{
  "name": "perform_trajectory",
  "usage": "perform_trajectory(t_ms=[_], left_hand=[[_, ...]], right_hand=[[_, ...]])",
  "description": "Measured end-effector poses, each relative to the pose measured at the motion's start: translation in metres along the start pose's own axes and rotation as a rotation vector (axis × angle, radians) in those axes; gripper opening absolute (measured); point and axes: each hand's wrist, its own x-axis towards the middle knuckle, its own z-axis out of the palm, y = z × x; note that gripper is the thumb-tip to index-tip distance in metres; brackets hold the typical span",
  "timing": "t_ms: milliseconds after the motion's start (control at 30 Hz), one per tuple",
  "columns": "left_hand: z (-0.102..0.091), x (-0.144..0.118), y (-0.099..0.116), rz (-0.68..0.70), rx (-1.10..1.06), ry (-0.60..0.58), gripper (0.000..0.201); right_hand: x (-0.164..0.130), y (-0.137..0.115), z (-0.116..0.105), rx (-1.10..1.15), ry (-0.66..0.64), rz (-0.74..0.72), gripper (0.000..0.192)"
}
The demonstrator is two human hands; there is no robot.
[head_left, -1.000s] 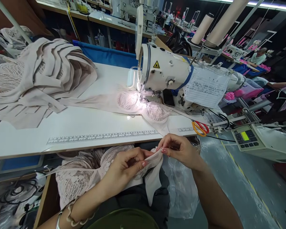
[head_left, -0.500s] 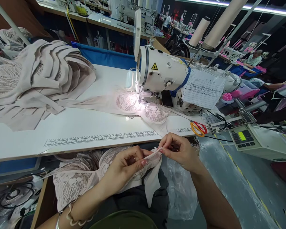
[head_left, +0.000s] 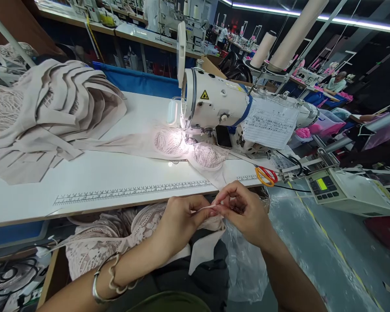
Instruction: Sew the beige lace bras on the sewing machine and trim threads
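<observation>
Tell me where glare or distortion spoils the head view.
Head view: the machine lamp blows out the lace under the needle; wide-angle bending curves the table edge; both hands, left hand and right hand, pinching the strip, are evenly lit and sharp.

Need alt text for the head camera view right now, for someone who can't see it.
Both hands pinch a pale lace garment piece below the table edge, left hand and right hand close together. On the white table an industrial sewing machine lights a lace bra at its needle, with a pile of beige pieces to the left and orange-handled scissors to the right.
</observation>
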Motion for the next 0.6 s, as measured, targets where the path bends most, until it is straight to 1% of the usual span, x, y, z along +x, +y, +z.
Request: perform_trajectory(t_ms=[67, 133, 200, 333, 367, 433, 500, 600], left_hand=[[0.000, 0.002, -0.001, -0.057, -0.102, -0.008, 0.037], [-0.002, 0.003, -0.003, -0.107, -0.198, -0.039, 0.039], [-0.004, 0.004, -0.003, -0.133, -0.258, -0.062, 0.042], [-0.006, 0.005, -0.003, -0.111, -0.272, -0.074, 0.043], [-0.006, 0.005, -0.004, -0.103, -0.268, -0.074, 0.043], [-0.006, 0.005, -0.004, -0.104, -0.263, -0.065, 0.043], [-0.007, 0.005, -0.005, -0.116, -0.265, -0.047, 0.042], [-0.007, 0.006, -0.007, -0.134, -0.275, -0.022, 0.037]], right_hand=[[0.000, 0.007, -0.004, 0.020, 0.013, -0.015, 0.027], [-0.001, 0.015, -0.008, 0.041, 0.017, 0.003, 0.040], [-0.002, 0.022, -0.011, 0.014, 0.000, 0.019, 0.047], [-0.002, 0.023, -0.014, -0.086, -0.128, -0.004, 0.055], [-0.002, 0.022, -0.014, -0.087, -0.150, -0.002, 0.055], [-0.002, 0.019, -0.012, -0.075, -0.129, -0.013, 0.050], [-0.003, 0.018, -0.008, -0.082, -0.058, -0.038, 0.042], [-0.007, 0.020, 0.002, -0.184, 0.045, -0.040, 0.030]])
